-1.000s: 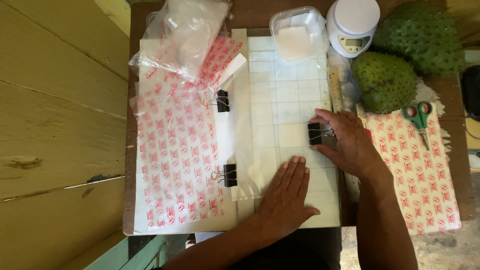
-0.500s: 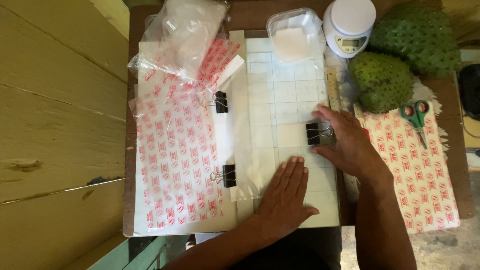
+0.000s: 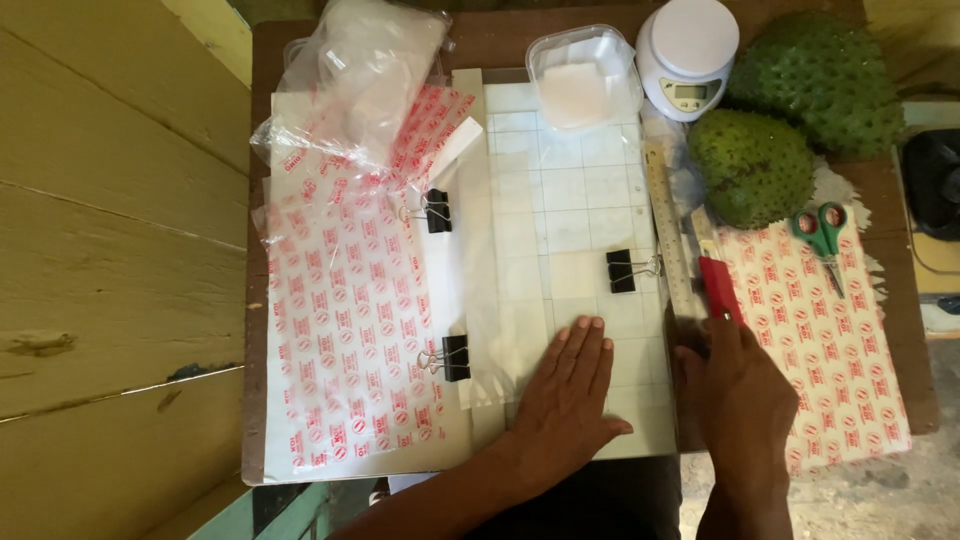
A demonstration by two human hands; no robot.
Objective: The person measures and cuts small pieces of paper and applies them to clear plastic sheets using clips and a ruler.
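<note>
While the left hand [image 3: 568, 400] lies flat and open, fingers spread, it presses down on a white cutting mat [image 3: 580, 220] with a grid of squares. Just beside it, the right hand [image 3: 742, 400] is curled around a red cutter [image 3: 720, 290], which rests by a long ruler [image 3: 668, 235] at the mat's right edge. Three black clips [image 3: 621, 271] pinch clear plastic sheets onto the mat. More sheets with red print [image 3: 340, 330] cover the brown table [image 3: 905, 330]. Green scissors [image 3: 823, 235] lie farther right. At the far end sit two bumpy green fruits [image 3: 752, 165], a small white scale [image 3: 688, 55], a clear tub [image 3: 583, 75] and a plastic bag [image 3: 365, 70]. Yellow wooden boards [image 3: 110, 250] run along the left side.
</note>
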